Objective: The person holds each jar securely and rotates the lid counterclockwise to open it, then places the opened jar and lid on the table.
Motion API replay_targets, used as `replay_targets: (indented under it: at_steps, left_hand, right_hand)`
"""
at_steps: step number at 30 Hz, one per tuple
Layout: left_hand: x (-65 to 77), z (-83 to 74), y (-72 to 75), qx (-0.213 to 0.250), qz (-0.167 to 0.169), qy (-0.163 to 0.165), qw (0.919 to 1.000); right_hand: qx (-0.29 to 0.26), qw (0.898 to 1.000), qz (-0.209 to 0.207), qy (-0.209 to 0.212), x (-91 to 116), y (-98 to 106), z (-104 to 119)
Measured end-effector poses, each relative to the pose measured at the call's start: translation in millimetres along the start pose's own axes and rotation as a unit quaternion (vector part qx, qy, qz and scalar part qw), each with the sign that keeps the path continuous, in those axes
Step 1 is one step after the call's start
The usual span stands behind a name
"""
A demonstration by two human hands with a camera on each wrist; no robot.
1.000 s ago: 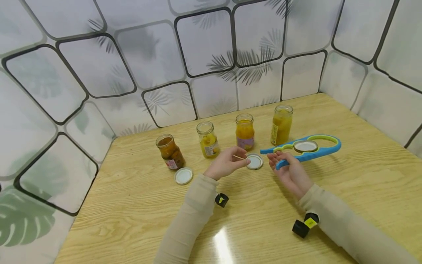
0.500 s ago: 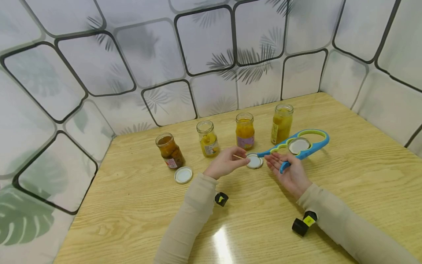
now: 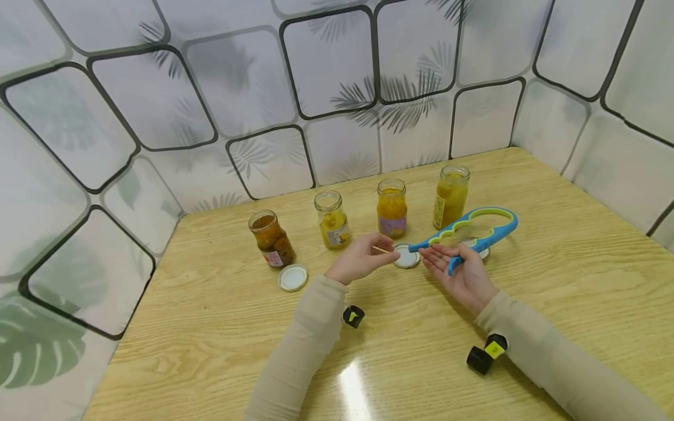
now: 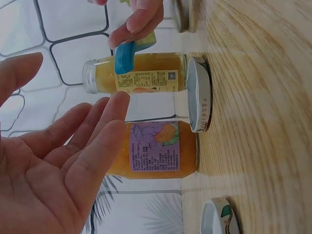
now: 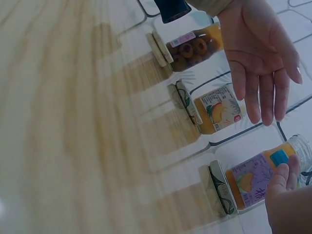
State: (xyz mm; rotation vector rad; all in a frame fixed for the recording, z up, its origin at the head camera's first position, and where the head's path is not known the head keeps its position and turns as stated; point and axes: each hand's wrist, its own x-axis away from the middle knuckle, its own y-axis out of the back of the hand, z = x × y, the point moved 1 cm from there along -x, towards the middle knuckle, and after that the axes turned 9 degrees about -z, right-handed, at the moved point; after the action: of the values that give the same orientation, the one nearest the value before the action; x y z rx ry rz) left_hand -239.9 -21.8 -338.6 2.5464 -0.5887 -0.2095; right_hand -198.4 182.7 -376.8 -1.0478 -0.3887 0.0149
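Observation:
My right hand (image 3: 463, 278), palm turned up, holds a blue and green jar opener (image 3: 497, 237) by one handle, its loop end pointing away to the right. The opener's handles stand apart. Beneath it on the table lies a jar lid (image 3: 484, 254), mostly covered by the opener and hand. My left hand (image 3: 363, 259) hovers relaxed beside another lid (image 3: 407, 257), and the left wrist view shows its palm empty. Behind the hands stands an uncapped jar (image 3: 392, 207) with orange contents and a purple label. A taller yellow jar (image 3: 450, 196) is just beyond the opener.
Farther left are a lidless yellow fruit jar (image 3: 333, 222) and a dark fruit jar (image 3: 271, 240), with a white-lined lid (image 3: 292, 278) before the latter. The wooden table (image 3: 210, 345) meets a patterned wall (image 3: 337, 88) at the back. Black wrist cameras (image 3: 480, 359) hang under the sleeves.
The jar opener has swung left and towards me, and its handles have spread. The lid that sat inside its loop now lies below it on the table. The left hand has stayed put.

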Motion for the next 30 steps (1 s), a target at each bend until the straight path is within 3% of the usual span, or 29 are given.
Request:
replay_targets:
  at_steps: [12, 23, 30]
  left_hand:
    - [0.2, 0.5, 0.4, -0.003, 0.002, 0.001, 1.0]
    - [0.1, 1.2, 0.6, -0.006, 0.004, -0.002, 1.0]
    - [0.5, 1.3, 1.0, -0.005, 0.006, -0.005, 1.0]
  right_hand:
    - [-0.004, 1.0, 0.015, 0.01, 1, 0, 0]
    - [0.061, 0.996, -0.007, 0.067, 2, -3, 6]
    - [0.076, 0.992, 0.02, 0.1, 6, -6, 10]
